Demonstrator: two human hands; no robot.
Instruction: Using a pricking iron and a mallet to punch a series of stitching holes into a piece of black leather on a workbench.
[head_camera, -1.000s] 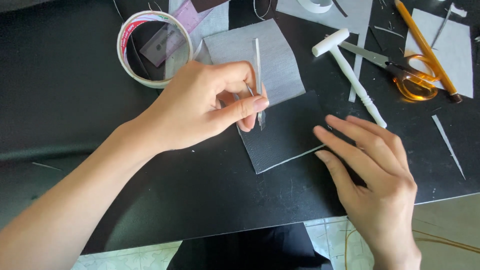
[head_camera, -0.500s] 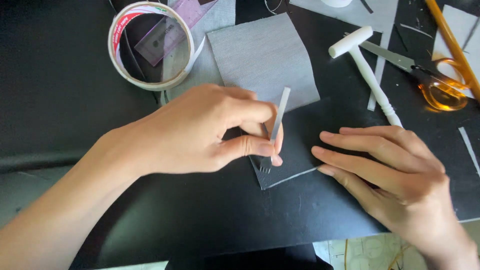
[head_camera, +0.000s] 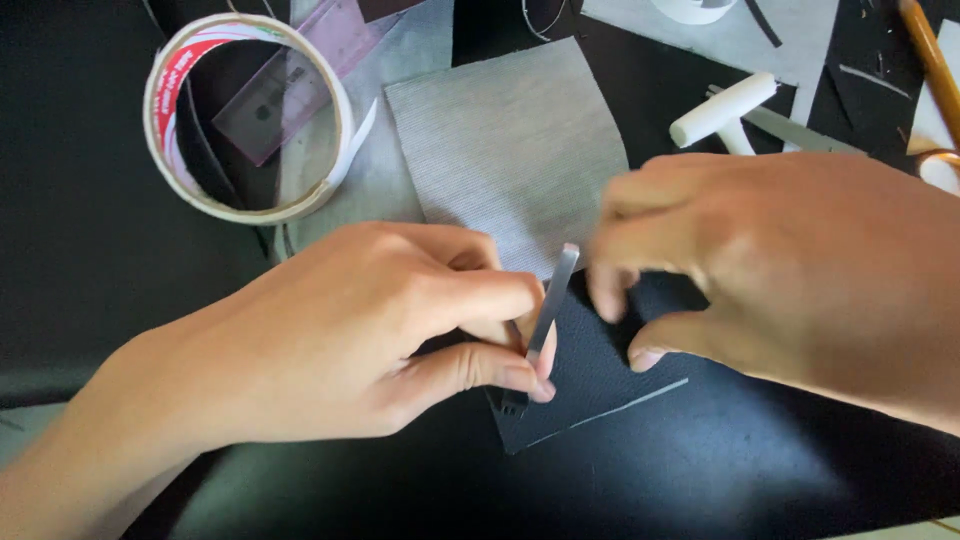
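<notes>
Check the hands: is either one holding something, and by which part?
The left hand pinches a thin metal pronged tool near its lower end, prongs on the dark sheet. The right hand is blurred and seems to hold nothing.

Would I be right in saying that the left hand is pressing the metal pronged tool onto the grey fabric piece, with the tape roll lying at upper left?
Not quite. In the head view the left hand presses the metal pronged tool onto the black leather piece, not the grey fabric piece, which lies just behind it. The tape roll is indeed at upper left.
</notes>
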